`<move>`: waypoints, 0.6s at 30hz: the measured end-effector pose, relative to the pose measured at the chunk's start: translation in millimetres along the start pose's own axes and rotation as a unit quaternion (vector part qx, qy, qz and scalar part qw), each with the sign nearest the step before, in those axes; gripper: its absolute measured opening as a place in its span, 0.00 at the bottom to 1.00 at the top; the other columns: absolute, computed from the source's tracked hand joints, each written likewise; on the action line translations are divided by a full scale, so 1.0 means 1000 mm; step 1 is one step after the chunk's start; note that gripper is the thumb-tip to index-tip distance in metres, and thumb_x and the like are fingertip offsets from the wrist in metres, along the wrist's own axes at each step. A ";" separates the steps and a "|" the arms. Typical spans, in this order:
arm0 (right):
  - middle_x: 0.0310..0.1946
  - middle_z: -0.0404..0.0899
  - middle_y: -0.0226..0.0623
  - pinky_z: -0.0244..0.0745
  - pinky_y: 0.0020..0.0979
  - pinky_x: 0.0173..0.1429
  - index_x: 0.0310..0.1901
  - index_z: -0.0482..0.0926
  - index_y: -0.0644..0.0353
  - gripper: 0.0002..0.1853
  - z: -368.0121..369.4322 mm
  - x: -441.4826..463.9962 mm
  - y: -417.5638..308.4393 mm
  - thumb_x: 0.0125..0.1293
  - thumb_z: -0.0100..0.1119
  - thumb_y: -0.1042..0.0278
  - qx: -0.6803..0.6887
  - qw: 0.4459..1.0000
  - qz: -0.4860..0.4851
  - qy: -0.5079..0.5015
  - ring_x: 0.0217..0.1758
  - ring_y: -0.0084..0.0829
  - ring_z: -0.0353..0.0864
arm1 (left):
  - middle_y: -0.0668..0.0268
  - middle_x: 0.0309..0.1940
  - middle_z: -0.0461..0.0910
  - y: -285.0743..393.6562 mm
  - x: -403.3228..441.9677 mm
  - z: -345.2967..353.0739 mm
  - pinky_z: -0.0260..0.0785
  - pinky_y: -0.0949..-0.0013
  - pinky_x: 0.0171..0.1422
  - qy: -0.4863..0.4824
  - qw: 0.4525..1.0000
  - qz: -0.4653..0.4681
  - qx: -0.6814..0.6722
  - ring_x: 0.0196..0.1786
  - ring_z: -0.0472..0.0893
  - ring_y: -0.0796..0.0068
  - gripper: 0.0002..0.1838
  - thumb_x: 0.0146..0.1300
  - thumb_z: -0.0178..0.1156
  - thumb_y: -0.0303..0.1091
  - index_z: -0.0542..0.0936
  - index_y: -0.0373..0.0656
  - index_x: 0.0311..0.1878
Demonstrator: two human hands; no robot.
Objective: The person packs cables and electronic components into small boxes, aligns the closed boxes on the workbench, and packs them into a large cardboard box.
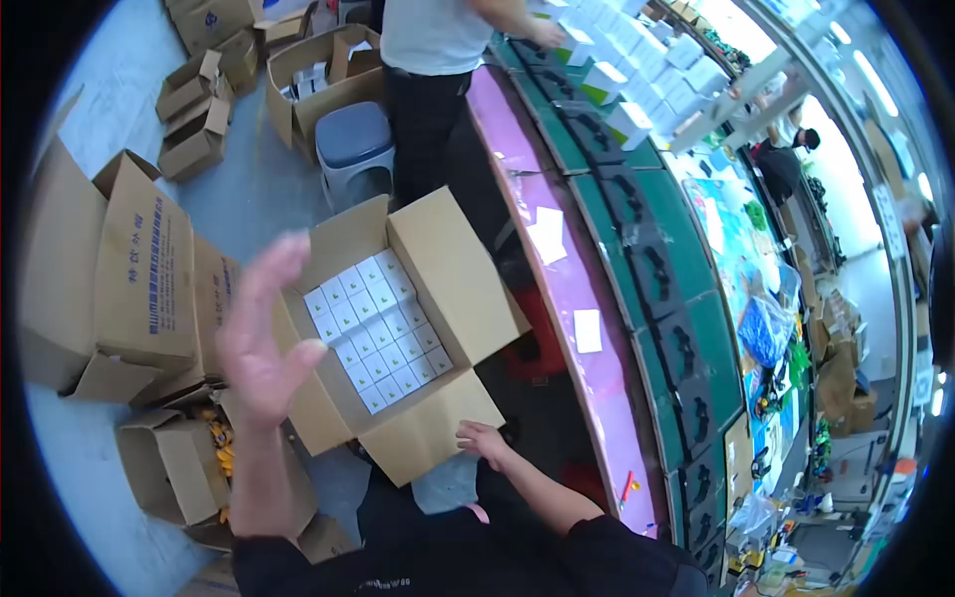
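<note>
In front of me stands an open cardboard carton (284,328) with its flaps spread outward. Rows of small white boxes (378,323), each with a little green mark, are packed inside it. My left hand (261,333) is raised beside the carton's left side, slightly blurred, with thumb and fingers apart and nothing in it. On the near flap (428,423) rests my right hand (482,441), its fingers stretched over the flap's right edge without grasping a separate item.
Large cartons (144,269) stand at left, with an open box (169,468) of orange items below them. A stool (354,136) and a co-worker (428,60) are ahead. To the right run a pink-topped bench (557,298) and a green conveyor line (647,328).
</note>
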State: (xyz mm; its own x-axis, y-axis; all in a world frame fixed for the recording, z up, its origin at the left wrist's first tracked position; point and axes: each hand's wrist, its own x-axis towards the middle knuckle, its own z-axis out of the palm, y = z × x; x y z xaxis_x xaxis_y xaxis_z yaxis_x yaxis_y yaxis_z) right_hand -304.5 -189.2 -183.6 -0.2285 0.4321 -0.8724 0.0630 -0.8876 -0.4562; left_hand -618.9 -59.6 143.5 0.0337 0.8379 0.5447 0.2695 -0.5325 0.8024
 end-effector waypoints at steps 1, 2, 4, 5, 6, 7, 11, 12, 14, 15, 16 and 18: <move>0.52 0.80 0.36 0.75 0.34 0.54 0.68 0.67 0.59 0.30 -0.001 -0.013 0.008 0.70 0.57 0.54 -0.024 0.999 -0.005 -0.024 0.53 0.31 0.81 | 0.45 0.69 0.62 0.059 0.027 0.005 0.56 0.44 0.74 -0.036 0.991 0.122 0.038 0.72 0.63 0.48 0.38 0.60 0.59 0.44 0.64 0.35 0.70; 0.52 0.80 0.37 0.74 0.33 0.55 0.67 0.68 0.61 0.30 -0.003 -0.018 0.016 0.69 0.58 0.54 -0.099 0.991 -0.078 -0.040 0.52 0.31 0.81 | 0.45 0.69 0.62 0.106 0.035 0.015 0.56 0.45 0.74 -0.059 0.975 0.204 0.069 0.72 0.64 0.49 0.37 0.60 0.59 0.44 0.64 0.35 0.70; 0.51 0.81 0.40 0.74 0.31 0.55 0.65 0.71 0.64 0.29 -0.011 -0.033 0.025 0.69 0.58 0.53 -0.245 0.946 -0.201 -0.069 0.50 0.31 0.81 | 0.46 0.68 0.63 0.179 0.030 0.052 0.56 0.45 0.74 -0.090 0.938 0.315 0.112 0.72 0.64 0.50 0.36 0.60 0.59 0.43 0.65 0.35 0.69; 0.50 0.82 0.42 0.75 0.30 0.55 0.63 0.72 0.65 0.29 -0.023 -0.045 0.016 0.69 0.58 0.52 -0.319 0.910 -0.252 -0.084 0.49 0.31 0.82 | 0.46 0.68 0.63 0.208 0.027 0.071 0.56 0.46 0.74 -0.095 0.928 0.340 0.118 0.71 0.64 0.50 0.36 0.60 0.59 0.43 0.65 0.35 0.69; 0.49 0.83 0.42 0.75 0.31 0.55 0.62 0.73 0.64 0.28 -0.037 -0.068 0.004 0.68 0.59 0.52 -0.349 0.898 -0.257 -0.075 0.48 0.31 0.82 | 0.46 0.68 0.64 0.236 0.025 0.092 0.57 0.46 0.74 -0.098 0.918 0.362 0.127 0.71 0.65 0.50 0.35 0.60 0.59 0.42 0.65 0.35 0.69; 0.48 0.83 0.43 0.75 0.32 0.54 0.62 0.74 0.63 0.27 -0.050 -0.092 -0.006 0.68 0.59 0.53 -0.375 0.886 -0.264 -0.065 0.48 0.31 0.83 | 0.46 0.67 0.64 0.260 0.024 0.112 0.57 0.47 0.74 -0.101 0.909 0.384 0.130 0.71 0.65 0.51 0.35 0.60 0.59 0.42 0.66 0.35 0.68; 0.43 0.85 0.38 0.76 0.31 0.49 0.62 0.74 0.61 0.27 -0.130 -0.196 -0.036 0.66 0.60 0.55 -0.262 0.929 -0.258 -0.034 0.43 0.28 0.82 | 0.47 0.66 0.66 0.331 0.020 0.169 0.57 0.48 0.73 -0.105 0.896 0.410 0.136 0.70 0.66 0.52 0.33 0.61 0.59 0.40 0.67 0.35 0.67; 0.42 0.84 0.37 0.76 0.30 0.47 0.62 0.74 0.61 0.27 -0.156 -0.191 -0.019 0.67 0.59 0.55 -0.256 0.913 -0.317 0.023 0.41 0.26 0.82 | 0.48 0.66 0.66 0.342 0.021 0.179 0.57 0.49 0.73 -0.105 0.891 0.419 0.139 0.69 0.66 0.53 0.32 0.61 0.59 0.40 0.67 0.35 0.67; 0.48 0.80 0.41 0.72 0.34 0.53 0.63 0.73 0.60 0.28 -0.207 -0.194 -0.017 0.66 0.60 0.55 -0.234 0.908 -0.336 0.088 0.49 0.31 0.76 | 0.48 0.65 0.67 0.359 0.025 0.197 0.58 0.50 0.73 -0.098 0.882 0.438 0.143 0.69 0.67 0.53 0.31 0.61 0.59 0.39 0.68 0.35 0.66; 0.51 0.77 0.42 0.70 0.35 0.56 0.64 0.73 0.59 0.28 -0.225 -0.195 -0.016 0.65 0.61 0.55 -0.223 0.909 -0.333 0.112 0.52 0.34 0.74 | 0.48 0.64 0.67 0.364 0.031 0.204 0.58 0.50 0.73 -0.101 0.881 0.440 0.142 0.68 0.67 0.54 0.31 0.61 0.59 0.39 0.68 0.35 0.66; 0.54 0.75 0.44 0.67 0.37 0.59 0.64 0.72 0.59 0.29 -0.242 -0.194 -0.016 0.65 0.61 0.54 -0.219 0.909 -0.329 0.133 0.56 0.36 0.71 | 0.49 0.64 0.68 0.368 0.037 0.211 0.58 0.51 0.72 -0.103 0.881 0.440 0.141 0.68 0.68 0.54 0.30 0.61 0.58 0.38 0.68 0.34 0.66; 0.60 0.70 0.47 0.63 0.41 0.65 0.65 0.72 0.57 0.30 -0.275 -0.183 -0.012 0.64 0.62 0.54 -0.220 0.906 -0.315 0.175 0.63 0.41 0.66 | 0.49 0.63 0.68 0.376 0.044 0.222 0.58 0.51 0.72 -0.106 0.884 0.435 0.133 0.67 0.68 0.55 0.30 0.62 0.58 0.38 0.69 0.34 0.65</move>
State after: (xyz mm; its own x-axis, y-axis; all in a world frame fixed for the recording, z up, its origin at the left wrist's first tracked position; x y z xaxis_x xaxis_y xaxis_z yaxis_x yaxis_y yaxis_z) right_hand 3.6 -213.5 -66.5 -0.0359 0.9237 -0.3815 0.4265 -0.3311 -0.8417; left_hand -302.3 -195.8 414.9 0.5121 0.1433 0.8469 0.2689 -0.9632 0.0004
